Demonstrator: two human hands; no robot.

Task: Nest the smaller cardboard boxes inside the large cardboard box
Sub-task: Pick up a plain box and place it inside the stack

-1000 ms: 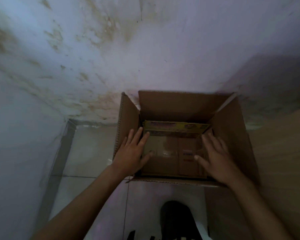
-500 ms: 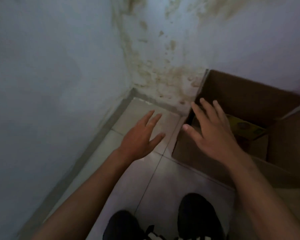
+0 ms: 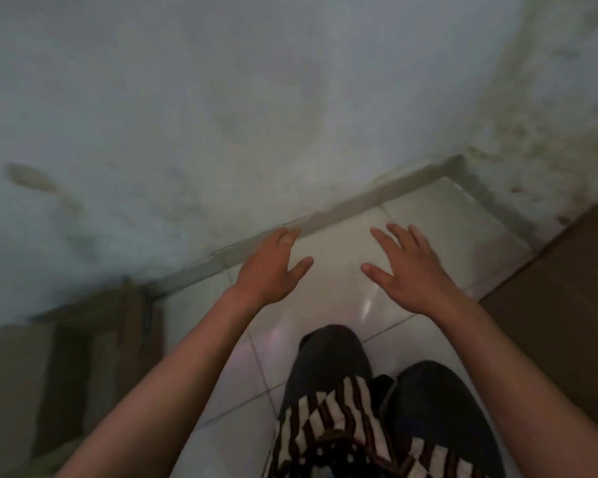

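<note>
Both hands, left [image 3: 270,267] and right [image 3: 408,270], spread empty over floor [image 3: 342,243]; blurred box [image 3: 83,367] looks light, stiff — take its sides.

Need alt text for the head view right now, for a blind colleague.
Two bare, empty hands, left hand and right hand, hover open over a pale tiled floor by a stained wall. A brown cardboard box sits at right; blurred brown cardboard lies at left.

- Bare floor [image 3: 411,215] lay open between and beyond both empty hands.
- The wall [image 3: 221,115] closed the far side.
- Cardboard box [image 3: 567,305] blocked right; blurred cardboard [image 3: 66,357] blocked near left.
</note>
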